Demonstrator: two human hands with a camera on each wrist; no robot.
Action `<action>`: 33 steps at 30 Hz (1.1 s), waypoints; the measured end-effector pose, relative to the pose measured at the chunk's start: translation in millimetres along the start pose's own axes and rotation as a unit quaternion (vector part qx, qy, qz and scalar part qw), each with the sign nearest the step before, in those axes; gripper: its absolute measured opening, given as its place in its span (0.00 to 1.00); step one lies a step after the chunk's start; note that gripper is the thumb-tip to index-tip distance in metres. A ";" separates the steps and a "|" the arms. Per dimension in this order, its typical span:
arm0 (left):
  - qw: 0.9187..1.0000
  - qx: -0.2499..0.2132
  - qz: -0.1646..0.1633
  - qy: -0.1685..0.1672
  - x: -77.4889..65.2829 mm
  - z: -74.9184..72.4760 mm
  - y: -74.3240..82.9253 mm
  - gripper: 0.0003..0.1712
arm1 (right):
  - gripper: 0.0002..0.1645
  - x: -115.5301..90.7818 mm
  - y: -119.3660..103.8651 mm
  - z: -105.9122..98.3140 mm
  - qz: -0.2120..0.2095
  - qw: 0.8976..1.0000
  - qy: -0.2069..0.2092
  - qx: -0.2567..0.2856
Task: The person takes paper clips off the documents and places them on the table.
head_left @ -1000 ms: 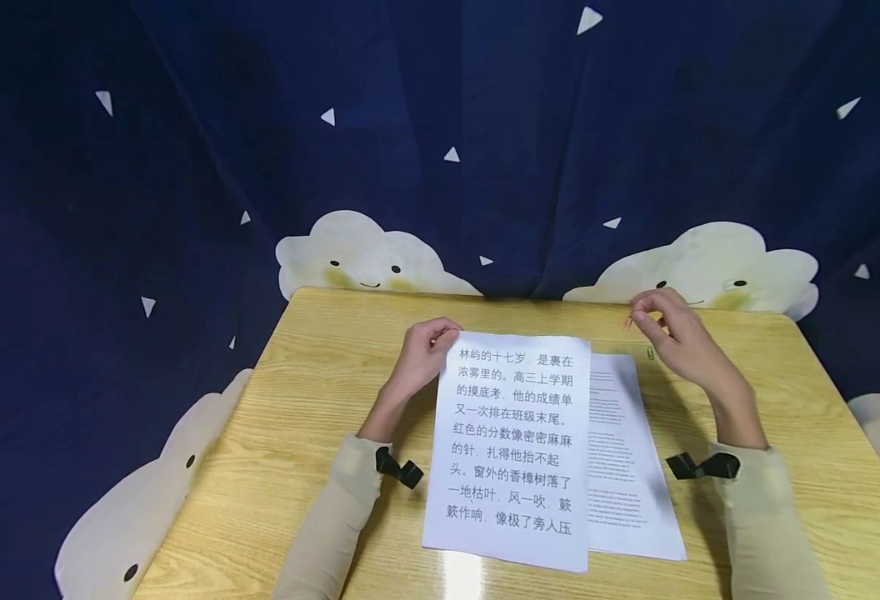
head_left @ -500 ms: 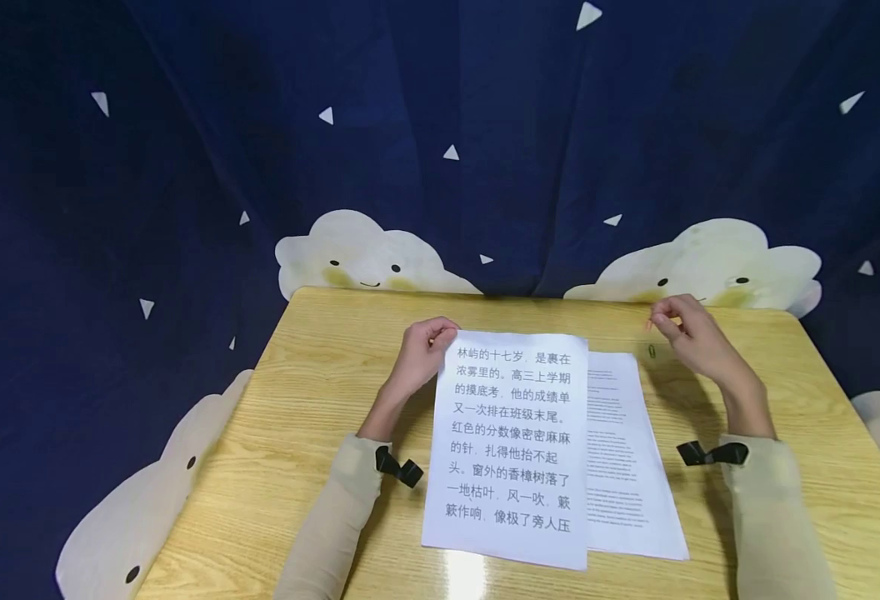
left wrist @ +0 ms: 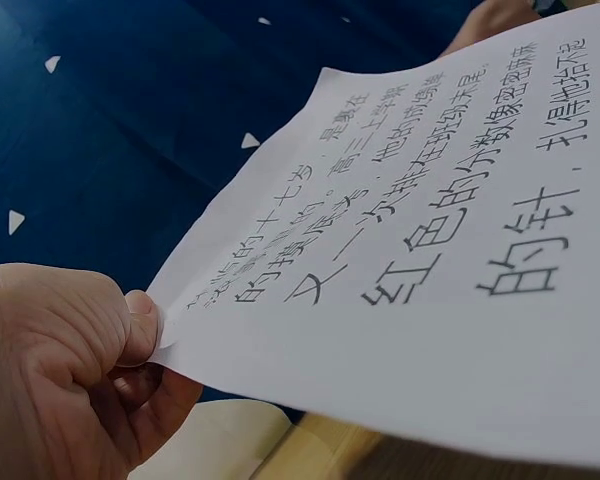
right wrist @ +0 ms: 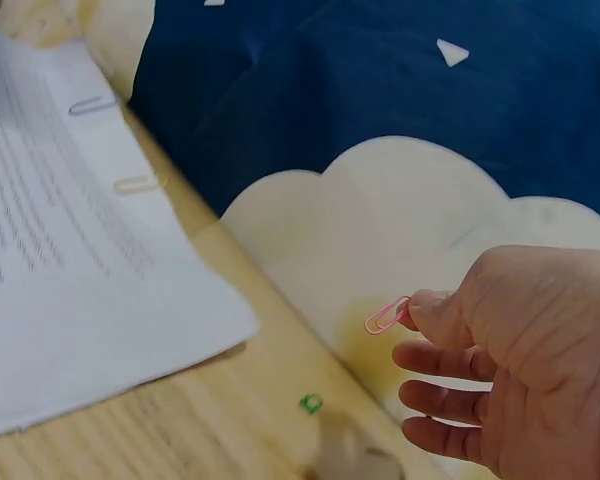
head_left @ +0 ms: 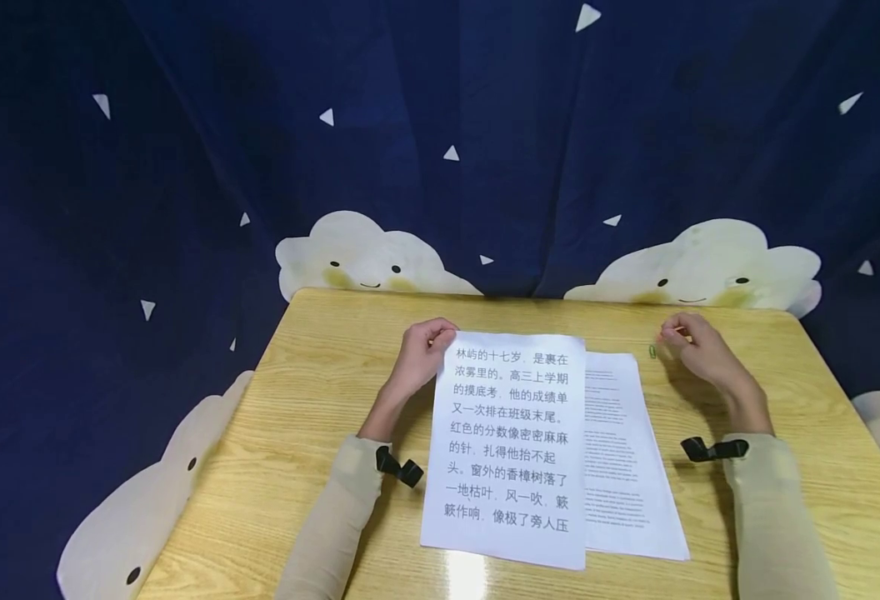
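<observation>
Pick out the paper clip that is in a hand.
The pink paper clip, pinched by the right hand; the green clip lies on the table, while the yellow clip and dark clip sit at an edge of the printed sheet.

From my end I see a pink paper clip (right wrist: 387, 317), green clip (head_left: 652, 352) and yellow clip (right wrist: 137, 185), white front sheet (head_left: 511, 450) with black print, honey-toned, wood-grained table (head_left: 320, 358), beige sleeves (head_left: 342, 492), and navy curtain (head_left: 410, 83) patterned with white triangles and clouds.
</observation>
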State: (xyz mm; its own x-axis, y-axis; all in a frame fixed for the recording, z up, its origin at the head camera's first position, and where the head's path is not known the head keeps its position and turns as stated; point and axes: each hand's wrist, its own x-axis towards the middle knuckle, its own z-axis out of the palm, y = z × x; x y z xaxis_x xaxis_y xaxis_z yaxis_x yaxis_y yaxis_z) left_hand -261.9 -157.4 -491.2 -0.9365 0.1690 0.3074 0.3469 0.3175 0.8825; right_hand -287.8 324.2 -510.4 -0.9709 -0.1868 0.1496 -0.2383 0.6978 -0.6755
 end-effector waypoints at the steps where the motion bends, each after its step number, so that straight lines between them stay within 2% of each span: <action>1: 1.000 0.001 0.002 0.000 -0.1 0.0 -0.2 0.10 | 0.17 0.6 2.8 0.8 0.000 1.000 0.001 -0.005; 14: 1.000 -0.002 -0.008 0.000 0.1 1.2 3.6 0.11 | 0.18 2.2 33.2 12.7 0.000 0.999 0.027 -0.037; 17: 1.000 -0.003 -0.009 -0.001 0.7 1.4 -1.1 0.11 | 0.16 2.3 37.1 16.8 0.016 0.998 0.035 -0.053; 21: 1.000 0.003 -0.006 0.000 1.0 2.1 -2.6 0.10 | 0.16 -0.2 37.3 19.7 0.060 0.995 0.040 -0.069; 25: 1.000 0.009 -0.001 0.000 1.4 2.8 -3.1 0.10 | 0.19 -1.7 39.2 20.9 0.091 0.992 0.051 -0.071; 33: 1.000 0.019 -0.006 0.004 0.4 2.8 -2.1 0.10 | 0.25 -2.0 39.5 17.0 0.112 0.990 0.056 -0.070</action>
State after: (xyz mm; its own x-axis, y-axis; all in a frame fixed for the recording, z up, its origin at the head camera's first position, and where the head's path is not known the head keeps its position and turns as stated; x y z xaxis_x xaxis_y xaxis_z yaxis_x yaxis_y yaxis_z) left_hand -262.8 -155.4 -493.9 -0.9411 0.1569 0.2994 0.3366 0.3550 0.8722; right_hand -294.8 340.4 -549.6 -0.9942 0.0550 0.0922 -0.0108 0.8033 -0.5955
